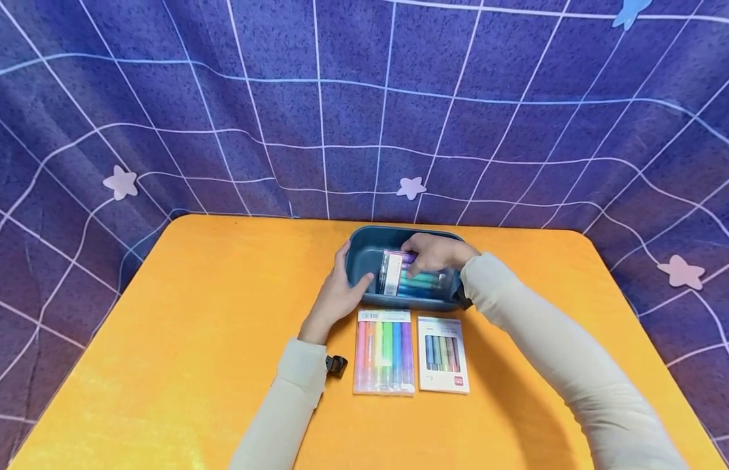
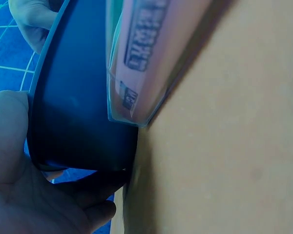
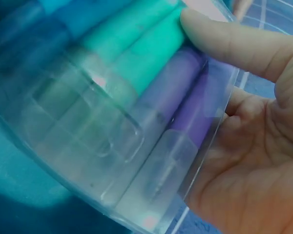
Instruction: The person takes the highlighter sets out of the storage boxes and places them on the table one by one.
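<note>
A dark blue rectangular bin (image 1: 362, 258) stands near the table's back edge. My left hand (image 1: 335, 294) holds its left end, thumb at the rim and fingers along the outside; the left wrist view shows this hand (image 2: 24, 200) against the bin's wall (image 2: 83, 107). Inside the bin, my right hand (image 1: 435, 253) pinches a clear pack of markers (image 1: 420, 281) by its edge. Up close in the right wrist view, the pack (image 3: 151, 73) shows purple, green and blue markers, with my thumb (image 3: 229, 41) on its front face.
In front of the bin lie a clear pack of rainbow-coloured highlighters (image 1: 383, 352) and a white box of pens (image 1: 443, 378) with a window, side by side on the orange table (image 1: 235, 326). A blue gridded curtain (image 1: 282, 117) with star shapes hangs behind the table.
</note>
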`<state>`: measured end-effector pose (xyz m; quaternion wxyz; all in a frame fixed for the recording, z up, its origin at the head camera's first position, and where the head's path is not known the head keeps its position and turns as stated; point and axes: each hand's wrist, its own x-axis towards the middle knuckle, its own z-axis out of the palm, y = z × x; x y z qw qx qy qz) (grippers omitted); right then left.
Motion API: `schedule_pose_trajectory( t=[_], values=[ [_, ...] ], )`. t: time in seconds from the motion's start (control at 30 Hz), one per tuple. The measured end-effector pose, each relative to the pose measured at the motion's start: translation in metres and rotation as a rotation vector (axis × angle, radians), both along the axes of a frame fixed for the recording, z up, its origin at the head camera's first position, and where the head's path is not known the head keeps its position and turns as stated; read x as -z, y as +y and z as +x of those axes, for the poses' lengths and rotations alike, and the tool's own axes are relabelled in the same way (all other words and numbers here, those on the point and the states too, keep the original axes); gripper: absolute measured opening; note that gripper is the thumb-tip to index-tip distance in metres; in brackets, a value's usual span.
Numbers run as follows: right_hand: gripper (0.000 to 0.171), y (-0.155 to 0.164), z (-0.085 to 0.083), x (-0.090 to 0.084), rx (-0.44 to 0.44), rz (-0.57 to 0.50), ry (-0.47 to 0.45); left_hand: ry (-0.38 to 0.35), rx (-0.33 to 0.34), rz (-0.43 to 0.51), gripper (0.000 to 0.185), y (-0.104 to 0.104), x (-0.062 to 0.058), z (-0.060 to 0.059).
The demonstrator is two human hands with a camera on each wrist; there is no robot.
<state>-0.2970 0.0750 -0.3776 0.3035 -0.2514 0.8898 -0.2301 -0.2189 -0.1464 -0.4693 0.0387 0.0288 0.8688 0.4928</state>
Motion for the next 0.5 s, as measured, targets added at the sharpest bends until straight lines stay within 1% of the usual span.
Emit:
schedule_pose_trajectory(
  t=[0.03, 0.07, 0.13, 0.33, 0.5],
  values=[
    [0.009, 0.001, 0.0, -0.002, 0.005, -0.003, 0.001, 0.001, -0.001, -0.001, 0.085, 0.0, 0.0, 0.0],
    [0.009, 0.002, 0.001, -0.003, 0.011, -0.009, 0.002, 0.001, -0.004, -0.002, 0.085, 0.0, 0.0, 0.0],
    [0.02, 0.004, 0.001, -0.005, 0.02, -0.023, 0.004, 0.0, -0.009, -0.004, 0.085, 0.0, 0.0, 0.0],
    [0.025, 0.007, 0.003, -0.011, 0.049, -0.041, 0.031, -0.01, -0.014, -0.005, 0.086, 0.001, -0.002, 0.002],
    [0.02, 0.009, 0.008, -0.017, 0.041, -0.028, 0.079, -0.011, -0.019, -0.001, 0.087, 0.001, -0.003, 0.003]
  ],
)
